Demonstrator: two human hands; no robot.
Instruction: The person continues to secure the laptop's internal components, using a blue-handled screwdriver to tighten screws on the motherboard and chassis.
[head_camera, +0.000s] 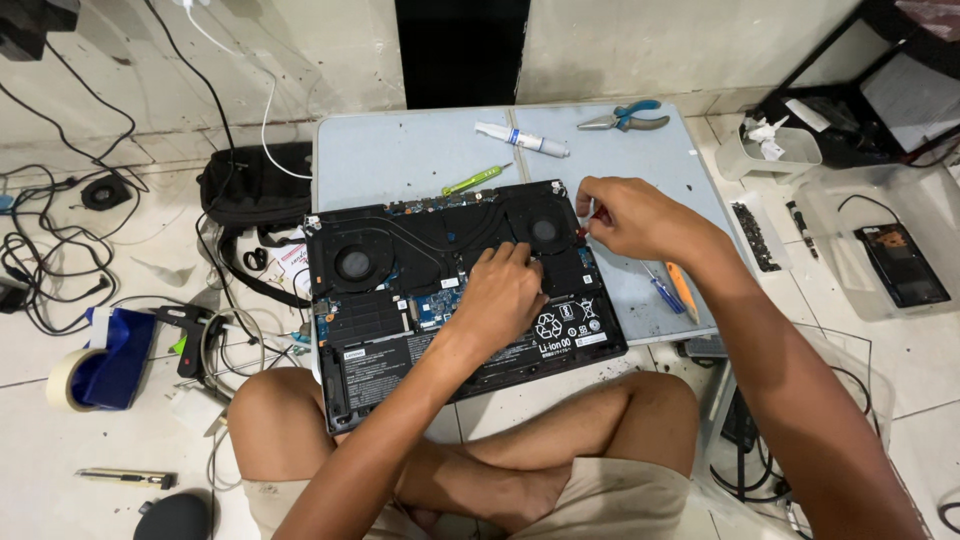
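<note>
Laptop (400, 290) under left hand (500, 295); right hand (630, 215) at edge.

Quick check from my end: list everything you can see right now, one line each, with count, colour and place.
opened laptop: one, black, on the low table, back cover off
fans: two, black, upper corners of the laptop
low table: one, pale grey, on the floor
paste tube: one, white, table top
pliers: one, blue handles, table top
pry tool: one, green, above the laptop
screwdrivers: two, blue and orange, table right
bag: one, black, left of the table
tape roll: one, beige, floor left
left hand: resting on the laptop
right hand: at the laptop's upper right corner, pinching something small and red
</note>
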